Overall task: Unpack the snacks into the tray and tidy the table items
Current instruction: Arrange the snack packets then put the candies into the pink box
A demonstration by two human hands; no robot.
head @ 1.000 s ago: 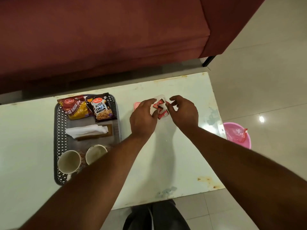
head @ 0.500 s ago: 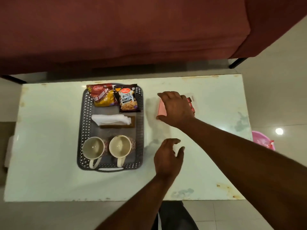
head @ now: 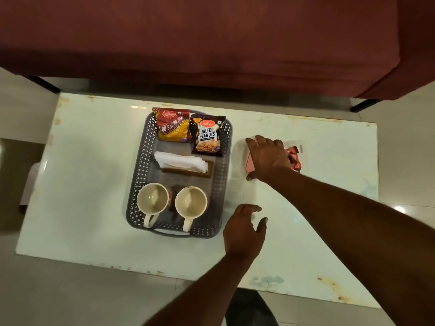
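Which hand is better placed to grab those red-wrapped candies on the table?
Right. The right hand covers the pink container beside the red-wrapped candies; the left hand hovers empty nearer the tray.

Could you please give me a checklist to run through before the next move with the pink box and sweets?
1. Right hand on pink box: ok.
2. Firm grip on the box: cannot tell, hand hides it.
3. Left hand free: ok, open above the table.
4. Sweets in tray: not ok, they lie on the table beside the box.
5. Snack packs in tray: ok.
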